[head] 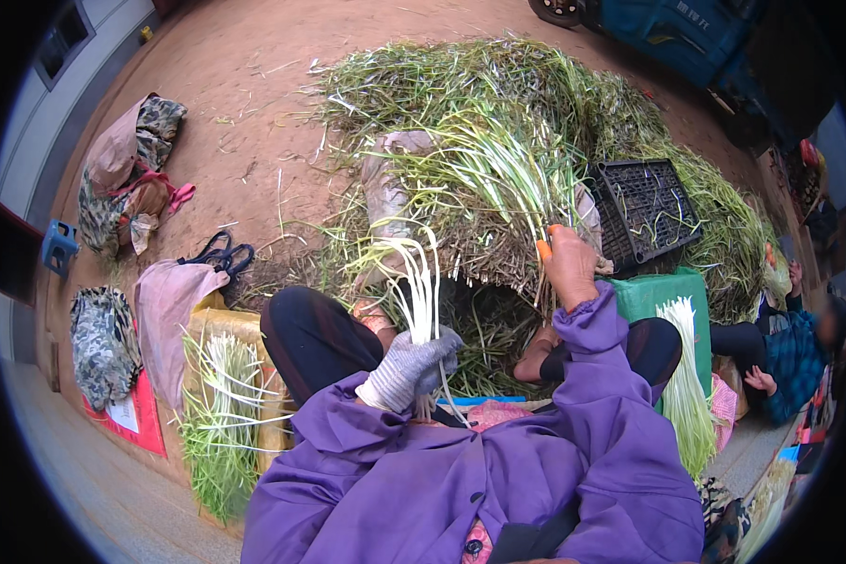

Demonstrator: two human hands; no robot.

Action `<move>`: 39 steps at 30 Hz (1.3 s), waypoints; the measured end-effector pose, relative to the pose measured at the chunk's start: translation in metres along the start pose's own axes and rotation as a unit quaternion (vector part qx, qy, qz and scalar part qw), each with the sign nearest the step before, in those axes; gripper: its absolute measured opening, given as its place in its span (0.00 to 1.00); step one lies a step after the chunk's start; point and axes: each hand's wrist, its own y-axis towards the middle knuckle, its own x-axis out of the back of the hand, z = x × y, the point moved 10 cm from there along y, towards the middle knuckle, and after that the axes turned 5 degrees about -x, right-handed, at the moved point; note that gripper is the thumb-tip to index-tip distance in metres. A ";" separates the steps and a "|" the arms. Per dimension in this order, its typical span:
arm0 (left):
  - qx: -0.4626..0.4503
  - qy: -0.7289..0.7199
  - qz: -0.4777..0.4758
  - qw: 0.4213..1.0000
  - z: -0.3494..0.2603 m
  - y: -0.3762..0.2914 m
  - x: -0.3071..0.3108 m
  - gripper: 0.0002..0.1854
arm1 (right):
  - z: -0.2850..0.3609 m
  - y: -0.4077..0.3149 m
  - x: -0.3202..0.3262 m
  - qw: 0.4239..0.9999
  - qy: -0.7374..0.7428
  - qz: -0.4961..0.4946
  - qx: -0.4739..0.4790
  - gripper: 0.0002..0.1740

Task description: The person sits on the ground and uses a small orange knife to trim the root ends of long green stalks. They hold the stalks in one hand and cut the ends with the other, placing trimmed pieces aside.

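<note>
A grey knit glove covers my left hand (412,370), which is closed around a bunch of pale leafy stalks (417,299). Their white parts stand up out of the fist and the yellowish tips droop over to the left. My right hand (569,261) has orange covers on its fingertips. It touches the right edge of a heap of green, chive-like stalks (493,169) in front of my knees. The stalks' brownish root ends face me. Whether the right fingers grip any stalks is hidden.
Cleaned stalks lie on a tan block (275,395) at left, others (684,395) against a green box (627,296) at right. A black plastic crate (648,211) rests on the heap. Another person (789,352) sits at far right. A blue vehicle (670,35) stands behind.
</note>
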 end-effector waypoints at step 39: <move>-0.056 -0.047 -0.178 0.981 0.015 0.074 0.061 0.13 | 0.089 -0.155 -0.053 0.559 0.696 0.426 -0.147 0.13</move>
